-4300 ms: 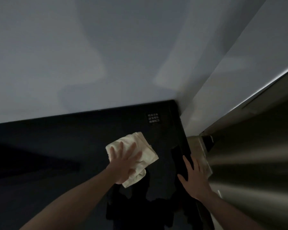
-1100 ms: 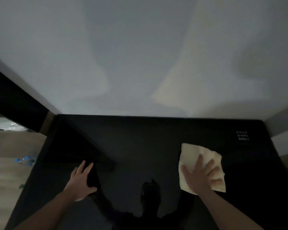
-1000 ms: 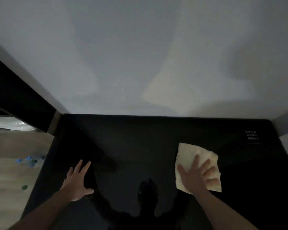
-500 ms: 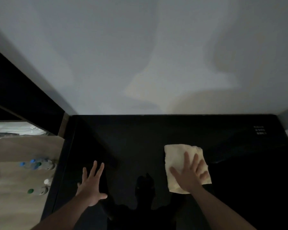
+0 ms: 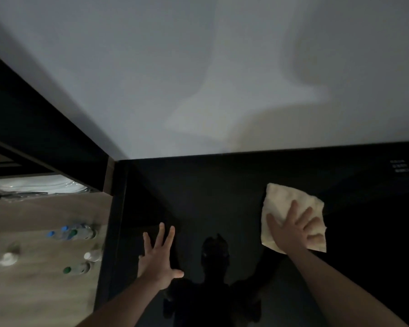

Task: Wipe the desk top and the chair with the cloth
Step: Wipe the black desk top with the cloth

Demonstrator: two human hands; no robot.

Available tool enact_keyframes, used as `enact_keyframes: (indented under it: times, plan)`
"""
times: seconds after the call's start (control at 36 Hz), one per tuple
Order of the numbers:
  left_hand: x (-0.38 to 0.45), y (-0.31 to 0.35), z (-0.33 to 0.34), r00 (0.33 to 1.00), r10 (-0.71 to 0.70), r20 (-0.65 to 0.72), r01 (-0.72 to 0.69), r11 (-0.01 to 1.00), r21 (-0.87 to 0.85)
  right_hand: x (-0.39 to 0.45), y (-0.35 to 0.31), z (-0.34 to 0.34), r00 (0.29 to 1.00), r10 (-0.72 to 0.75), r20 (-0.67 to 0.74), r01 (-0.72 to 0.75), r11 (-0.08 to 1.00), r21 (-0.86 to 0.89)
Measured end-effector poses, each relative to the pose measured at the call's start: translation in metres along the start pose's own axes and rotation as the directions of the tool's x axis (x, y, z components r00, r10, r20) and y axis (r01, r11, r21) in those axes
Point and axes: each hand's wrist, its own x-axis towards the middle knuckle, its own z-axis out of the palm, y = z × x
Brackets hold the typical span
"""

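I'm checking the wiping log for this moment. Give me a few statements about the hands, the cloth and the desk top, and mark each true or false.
1. The right hand presses the cloth flat on the desk top. True.
2. The left hand grips the cloth. False: it lies open on the bare desk top, apart from the cloth.
3. The cloth is dark blue. False: it is pale cream.
4. Bottles stand on the wooden surface left of the desk. True.

Both forearms are bare to the frame edge, with no sleeves, left hand (image 5: 157, 260) and right hand (image 5: 293, 232) ungloved.
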Motion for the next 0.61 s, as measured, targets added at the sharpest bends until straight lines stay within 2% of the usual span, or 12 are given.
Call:
enact_keyframes:
  times: [0.19,0.31,0.44,0.61]
  plan:
    - [0.004,-0.033,-0.010,0.975,0.218,-0.029,-0.213,0.968,0.132,-0.063,-0.060,0.065,0.995,-0.096,0.006,0.096,0.995,-0.028]
    - [0.007,-0.080,-0.022,0.950,0.306,-0.054,-0.304,0.952,0.046,-0.096,-0.101,0.104,0.990,-0.140,0.006,0.140,0.989,-0.039]
    - [0.010,-0.149,-0.028,0.948,0.241,-0.209,-0.248,0.969,-0.007,-0.130,-0.146,0.142,0.985,-0.173,0.030,0.174,0.984,-0.049]
    - [0.008,-0.202,-0.033,0.964,0.200,-0.177,-0.219,0.971,-0.093,-0.174,-0.194,0.184,0.967,-0.245,0.066,0.247,0.968,-0.038]
